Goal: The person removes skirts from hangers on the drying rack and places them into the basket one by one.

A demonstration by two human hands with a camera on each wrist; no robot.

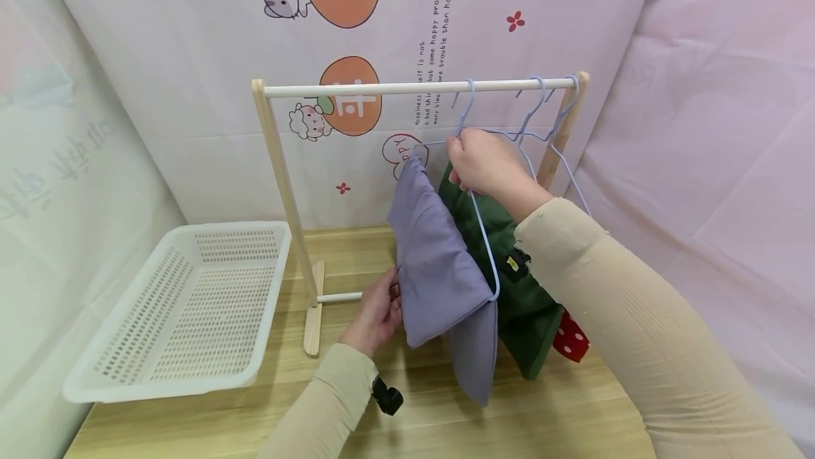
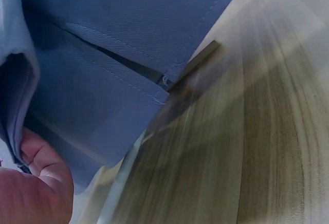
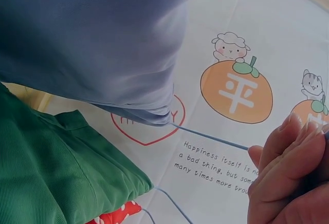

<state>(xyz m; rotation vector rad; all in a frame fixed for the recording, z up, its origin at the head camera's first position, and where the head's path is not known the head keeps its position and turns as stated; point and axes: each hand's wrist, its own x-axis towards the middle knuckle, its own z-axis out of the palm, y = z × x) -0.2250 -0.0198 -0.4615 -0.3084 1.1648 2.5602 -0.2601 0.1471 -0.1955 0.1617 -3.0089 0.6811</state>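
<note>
So the purple cloth (image 1: 439, 268) is draped over the lower bar of its hanger (image 1: 484, 243), and the hanger's hook already sits on the rail (image 1: 382, 88), a bit toward the rack's right post. It dangles over the bench (image 1: 560, 423), in front of the rack's back side, nowhere near the left edge where the basket (image 1: 159, 390) sits, over by the back left corner.

Right hand (image 1: 487, 162) has its fingers curled tight around the hanger just under the hook. Left hand (image 1: 376, 310) is down low with its fingers bent in on the cloth's left edge; looks like a light pinch, though the fold hides some of the fingers.

Guessing at the step: this is the tidying-up bit of hanging the thing, the right hand steadying while the left sorts the drape. The hanger is swung round at an angle to the rail, with one corner toward the bench's back edge and the other toward the front, and the two flaps don't line up at the bottom.

Next move probably calls for a gentle tug to even the flaps without dragging the cloth off the bar, then letting go. Green cloth (image 1: 528, 317) and red cloth (image 1: 571, 339) are bunched behind on the bench's right side, so snagging them is the risk.
</note>
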